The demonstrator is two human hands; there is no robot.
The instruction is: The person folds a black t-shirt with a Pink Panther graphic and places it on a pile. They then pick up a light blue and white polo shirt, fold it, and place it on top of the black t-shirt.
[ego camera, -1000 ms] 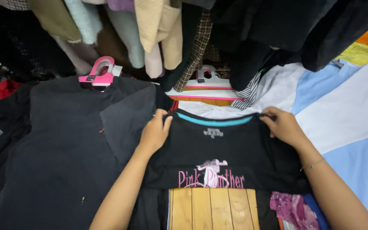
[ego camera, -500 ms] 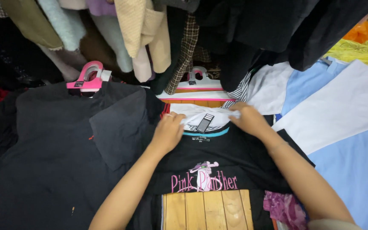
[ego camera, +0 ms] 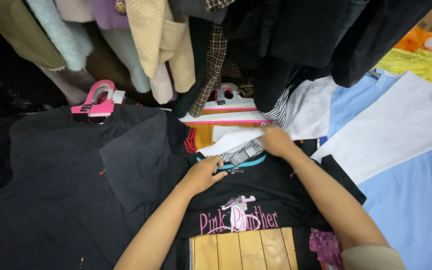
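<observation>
Largest item in view: the dark garment (ego camera: 61, 200) spread across the left of the pile, its pink hanger (ego camera: 96, 102) at the far end. Far above, hanging coats and jackets (ego camera: 161, 40) overlap the stack. On the right lie pale blue and white shirts (ego camera: 401, 150), laid flat.

In the near centre lies the black printed T-shirt (ego camera: 246, 200), long axis running near to far, collar at the far end. Its teal neckline (ego camera: 248, 163) sits just beyond my left hand (ego camera: 203, 172) — that hand rests flat on the shirt near the collar, fingers (ego camera: 217, 164) extended and pressing, not gripping. My right hand (ego camera: 276, 140) is farther out, past the collar, fingers curled on the white folded garment (ego camera: 228, 141) beneath; whether they pinch it or only push it, I cannot tell. A striped piece (ego camera: 243, 152) shows between the two hands. The left hand is the nearer one to the collar.

Change from one second ago: both hands were then spread wide at the shirt's shoulders — now they have converged on the collar, and the white and striped layers are exposed.
</observation>
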